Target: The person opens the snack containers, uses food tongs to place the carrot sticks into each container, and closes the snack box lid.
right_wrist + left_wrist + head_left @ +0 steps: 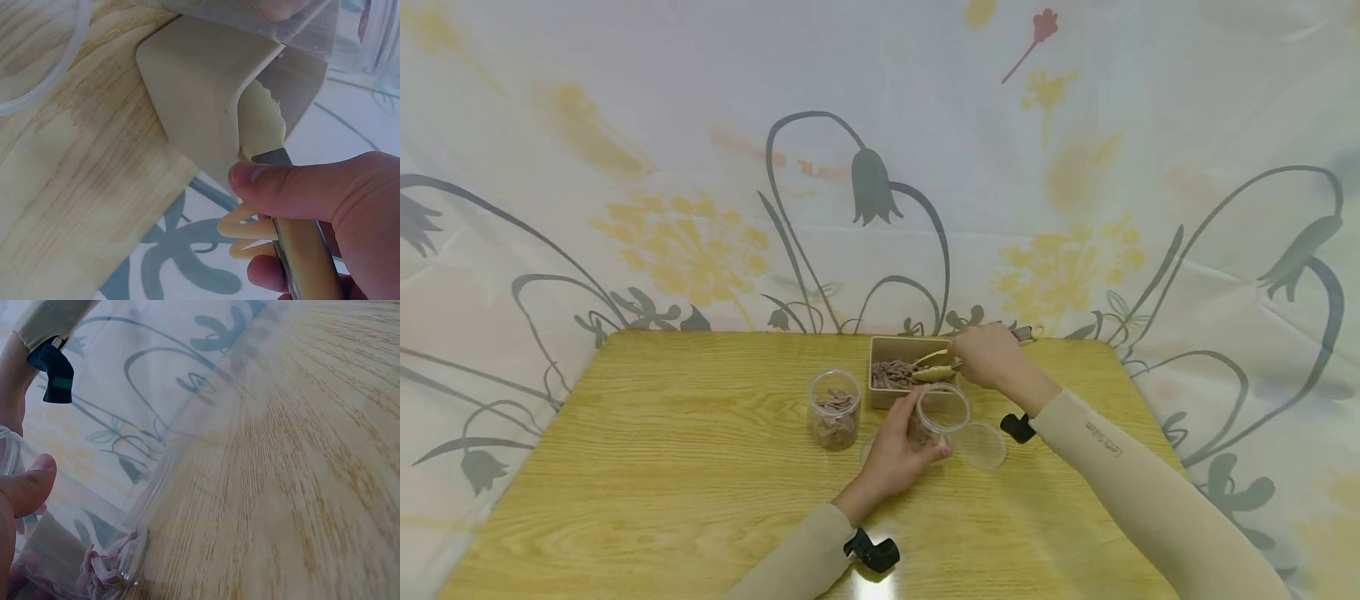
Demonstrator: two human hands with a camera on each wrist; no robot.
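My left hand [893, 457] grips a clear plastic jar [943, 427], whose open mouth tips towards the box. Some brownish-pink strips [103, 572] lie inside that jar. Above the right side of a beige box [892, 398], my right hand [991, 357] holds tongs [265, 119] with cream-coloured ends and a metal handle. The tong ends reach into the box, beside a heap of the same brownish strips [891, 375]. Whether they pinch a strip cannot be made out.
Left of the box stands a second clear jar [835, 425] with strips in it. A round clear lid [983, 447] lies flat to the right of the held jar, and another lid [867, 450] is partly hidden by my left hand. Behind the wooden table [700, 467] hangs a flower-patterned cloth [700, 167].
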